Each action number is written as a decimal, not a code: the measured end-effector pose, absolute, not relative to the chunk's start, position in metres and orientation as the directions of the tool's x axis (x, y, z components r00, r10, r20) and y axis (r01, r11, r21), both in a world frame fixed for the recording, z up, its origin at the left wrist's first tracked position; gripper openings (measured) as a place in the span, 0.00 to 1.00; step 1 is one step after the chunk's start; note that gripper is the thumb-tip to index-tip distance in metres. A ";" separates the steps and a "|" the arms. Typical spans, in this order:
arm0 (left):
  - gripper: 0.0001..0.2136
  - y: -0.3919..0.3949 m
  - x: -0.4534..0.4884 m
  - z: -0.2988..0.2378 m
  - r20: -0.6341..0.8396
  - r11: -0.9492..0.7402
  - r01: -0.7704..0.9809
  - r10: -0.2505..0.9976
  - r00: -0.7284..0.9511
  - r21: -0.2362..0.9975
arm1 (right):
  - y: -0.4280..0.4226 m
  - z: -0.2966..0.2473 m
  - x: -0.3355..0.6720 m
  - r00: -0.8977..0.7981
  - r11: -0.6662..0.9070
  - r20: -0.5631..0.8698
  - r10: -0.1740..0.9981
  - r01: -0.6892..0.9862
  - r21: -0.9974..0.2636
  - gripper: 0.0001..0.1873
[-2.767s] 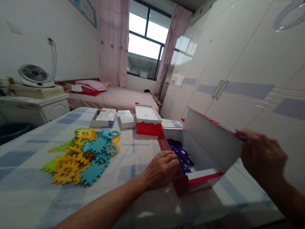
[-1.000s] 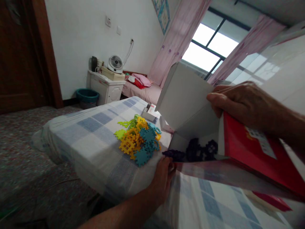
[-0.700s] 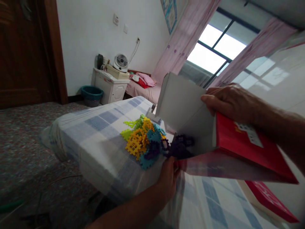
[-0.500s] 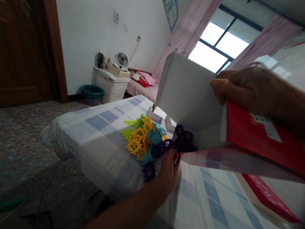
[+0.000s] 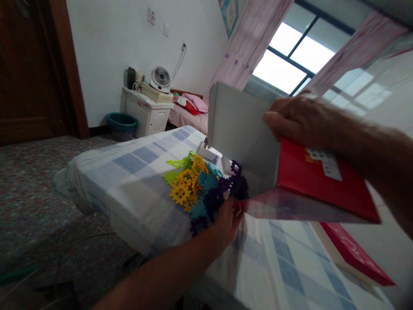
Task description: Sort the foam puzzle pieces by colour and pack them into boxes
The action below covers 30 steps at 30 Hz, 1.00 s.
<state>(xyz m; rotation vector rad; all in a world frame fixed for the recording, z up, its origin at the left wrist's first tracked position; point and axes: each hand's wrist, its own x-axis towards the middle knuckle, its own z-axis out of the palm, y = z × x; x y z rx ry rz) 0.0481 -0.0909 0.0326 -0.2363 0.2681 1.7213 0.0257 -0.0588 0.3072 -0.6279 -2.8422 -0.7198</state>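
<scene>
So we've got the red cardboard box [image 5: 297, 168] tipped well over above the checked tablecloth [image 5: 129, 162], its pale grey inside showing and its mouth facing the pile. Our right hand [image 5: 300, 118] is clamped over the upper edge of the wall, and our left hand [image 5: 227, 217] has its fingers closed on the lower edge right by the mouth. The purple interlocking tiles [image 5: 239, 186] are bunched at that opening, and more of them lie on top of the teal tiles [image 5: 209, 181], with yellow tiles [image 5: 181, 192] and lime-green tiles [image 5: 171, 177] beside those. Can't tell if anything's deeper in the box, since its wall and our right hand block the view. Behind the pile there's a small white box [image 5: 208, 152], contents too small to make out, plus another white box [image 5: 226, 165] that's partly hidden. A red-and-cream box [image 5: 355, 254] sits near the right side of the table, and over on the floor there's a teal bucket [image 5: 121, 124] beside the white cabinet [image 5: 158, 120].
</scene>
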 end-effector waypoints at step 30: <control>0.06 -0.100 0.047 0.042 -0.318 -0.123 -0.992 0.942 -0.108 -0.027 | -0.057 0.321 0.051 -0.929 0.760 0.209 0.307 0.371 0.533 0.24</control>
